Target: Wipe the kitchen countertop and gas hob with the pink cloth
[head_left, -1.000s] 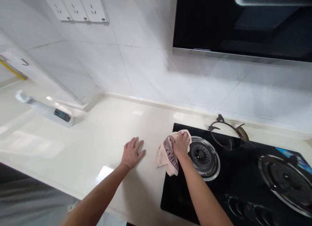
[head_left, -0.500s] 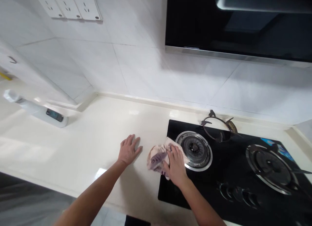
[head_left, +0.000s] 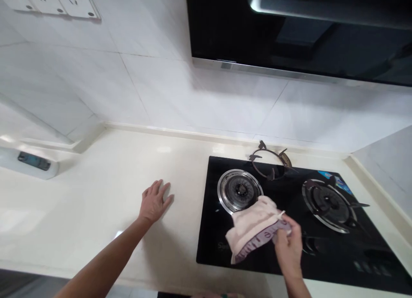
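Gripping cloth [head_left: 252, 229] in right hand [head_left: 288, 246], wiping hob [head_left: 285, 199] at burner's [head_left: 240, 190] 5 o'clock; resting left hand [head_left: 153, 203] open on surface [head_left: 96, 203]; likely leaving hob's right side undone.

Hob [head_left: 212, 246] is set into the desk [head_left: 96, 195], right half. Left burner [head_left: 240, 190] and right burner [head_left: 328, 203] are side by side on it. Loose pan ring [head_left: 270, 161] lies behind the left burner, at the hob's back edge. Cloth [head_left: 254, 231] is on the hob, overlapping the left burner's front rim. Right hand [head_left: 288, 246] grips the cloth's right end. Left hand [head_left: 154, 201] lies flat on the desk, left of the hob. Gadget [head_left: 28, 163] sits far left by the wall. Hood [head_left: 289, 28] hangs above the hob. Sockets [head_left: 48, 2] are on the wall, upper left.
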### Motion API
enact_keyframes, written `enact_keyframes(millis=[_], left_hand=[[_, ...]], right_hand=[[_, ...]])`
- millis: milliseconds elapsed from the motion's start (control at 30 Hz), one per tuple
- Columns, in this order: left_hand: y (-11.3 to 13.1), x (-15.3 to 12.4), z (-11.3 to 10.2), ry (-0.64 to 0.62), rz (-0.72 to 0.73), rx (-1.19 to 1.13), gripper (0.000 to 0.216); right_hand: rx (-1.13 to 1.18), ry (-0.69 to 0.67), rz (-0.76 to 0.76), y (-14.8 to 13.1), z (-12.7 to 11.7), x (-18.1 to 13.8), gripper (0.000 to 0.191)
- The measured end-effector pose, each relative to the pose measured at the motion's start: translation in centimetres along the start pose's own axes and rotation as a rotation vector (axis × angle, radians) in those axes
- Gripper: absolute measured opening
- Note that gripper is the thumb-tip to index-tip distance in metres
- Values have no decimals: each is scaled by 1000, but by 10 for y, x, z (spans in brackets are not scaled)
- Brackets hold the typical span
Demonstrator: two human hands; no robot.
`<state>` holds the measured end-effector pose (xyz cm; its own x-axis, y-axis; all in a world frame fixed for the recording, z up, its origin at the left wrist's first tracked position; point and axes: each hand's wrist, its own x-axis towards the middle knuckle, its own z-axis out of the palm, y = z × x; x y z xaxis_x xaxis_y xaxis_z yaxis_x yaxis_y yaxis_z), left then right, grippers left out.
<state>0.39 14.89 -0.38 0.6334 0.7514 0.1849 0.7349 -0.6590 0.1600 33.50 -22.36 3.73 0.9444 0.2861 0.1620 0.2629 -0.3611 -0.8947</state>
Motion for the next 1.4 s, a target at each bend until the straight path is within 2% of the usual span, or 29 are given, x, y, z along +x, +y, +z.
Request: enact_keyframes(millis=[67,133,233,300,400,500,667,800,933,1033,1100,1167,1267,1400], left_hand=[[1,0,-1,-8,-3,9,56],[1,1,-2,-17,-4,18,57],[1,1,-3,-24,-8,29,57],[1,2,-3,-27,-8,28,56],[2,2,-4,-27,-7,26,55],[2,2,-5,-30,-10,31,56],[2,3,-5,-35,-12,25,57],[1,4,-4,-25,-2,26,57],[0,4,-2,-13,-3,27,55],[0,4,-1,-6,-1,20,54],[0,3,-1,-4,-2,14,55],[0,2,-2,-6,-8,10,55],[1,2,-3,-15,-13,13,54],[2,2,-5,-27,-11,35,55]], right_hand=[[-62,131,-51,-12,-9,39,49],[-234,199,-82,-15,-11,81,54],[-462,158,14,-2,1,130,59],[-541,102,114,11,18,145,64],[-681,42,210,25,43,142,73],[-795,-8,178,25,55,127,70],[-894,-94,4,8,54,91,56],[-906,-189,-137,-1,52,37,53],[-841,-266,-362,14,44,-28,50],[-731,-310,-509,35,36,-56,47],[-698,-301,-492,43,35,-54,48],[-718,-222,-375,41,39,-37,51],[-765,-36,-155,28,50,11,57],[-786,93,-31,20,64,86,59]])
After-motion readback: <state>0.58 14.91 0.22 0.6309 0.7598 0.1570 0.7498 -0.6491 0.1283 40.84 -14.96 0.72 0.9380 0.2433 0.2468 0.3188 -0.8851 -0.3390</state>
